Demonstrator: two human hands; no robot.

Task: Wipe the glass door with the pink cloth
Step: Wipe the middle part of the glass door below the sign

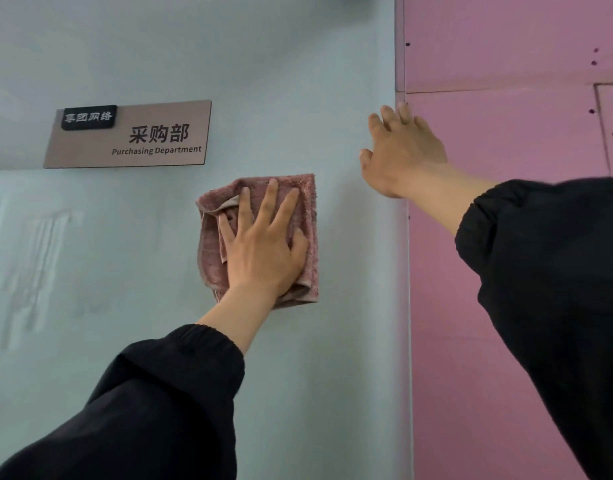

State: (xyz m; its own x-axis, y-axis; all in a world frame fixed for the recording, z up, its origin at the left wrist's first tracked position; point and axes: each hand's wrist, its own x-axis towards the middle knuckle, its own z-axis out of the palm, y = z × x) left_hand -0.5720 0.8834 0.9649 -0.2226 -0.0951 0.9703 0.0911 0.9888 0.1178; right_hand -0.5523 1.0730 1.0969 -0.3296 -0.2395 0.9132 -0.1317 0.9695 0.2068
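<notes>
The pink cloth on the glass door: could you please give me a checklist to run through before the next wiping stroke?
1. Left hand pressing flat on the pink cloth, fingers spread: ok.
2. Cloth lying smooth on the glass door: not ok, its upper left corner is folded over.
3. Right hand steadying the door's edge beside the pink wall: ok.
4. Purchasing Department sign apart from the cloth: ok, it sits above and to the left.
5. Left part of the glass clean: not ok, streaks show there.
6. Cloth damp enough: cannot tell.
</notes>
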